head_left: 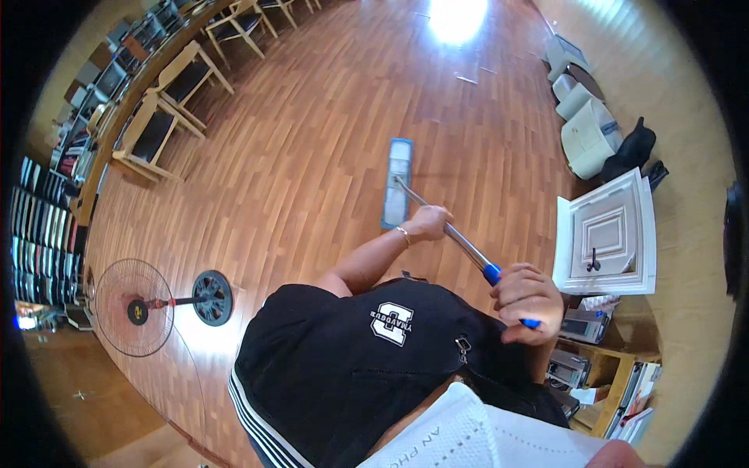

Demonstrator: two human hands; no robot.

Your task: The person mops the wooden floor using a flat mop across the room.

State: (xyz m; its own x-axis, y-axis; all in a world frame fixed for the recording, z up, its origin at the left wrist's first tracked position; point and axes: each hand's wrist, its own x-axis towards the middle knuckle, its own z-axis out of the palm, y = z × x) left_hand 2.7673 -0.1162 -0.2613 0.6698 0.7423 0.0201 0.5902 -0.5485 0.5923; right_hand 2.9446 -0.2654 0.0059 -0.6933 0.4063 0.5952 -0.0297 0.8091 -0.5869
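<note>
A flat mop lies on the wooden floor, its long pale head (397, 183) with a blue rim pointing away from me. Its metal handle (468, 246) slants back toward me and ends in a blue grip. My left hand (428, 223) is closed around the metal shaft partway down. My right hand (529, 297) is closed around the blue grip at the top end, close to my chest. I wear a black top with white side stripes.
A standing fan (131, 306) with a round black base (212, 297) is at my left. Wooden chairs (150, 137) line a long counter on the far left. A white cabinet door (607, 234), shelves and white bins (589, 136) stand along the right wall.
</note>
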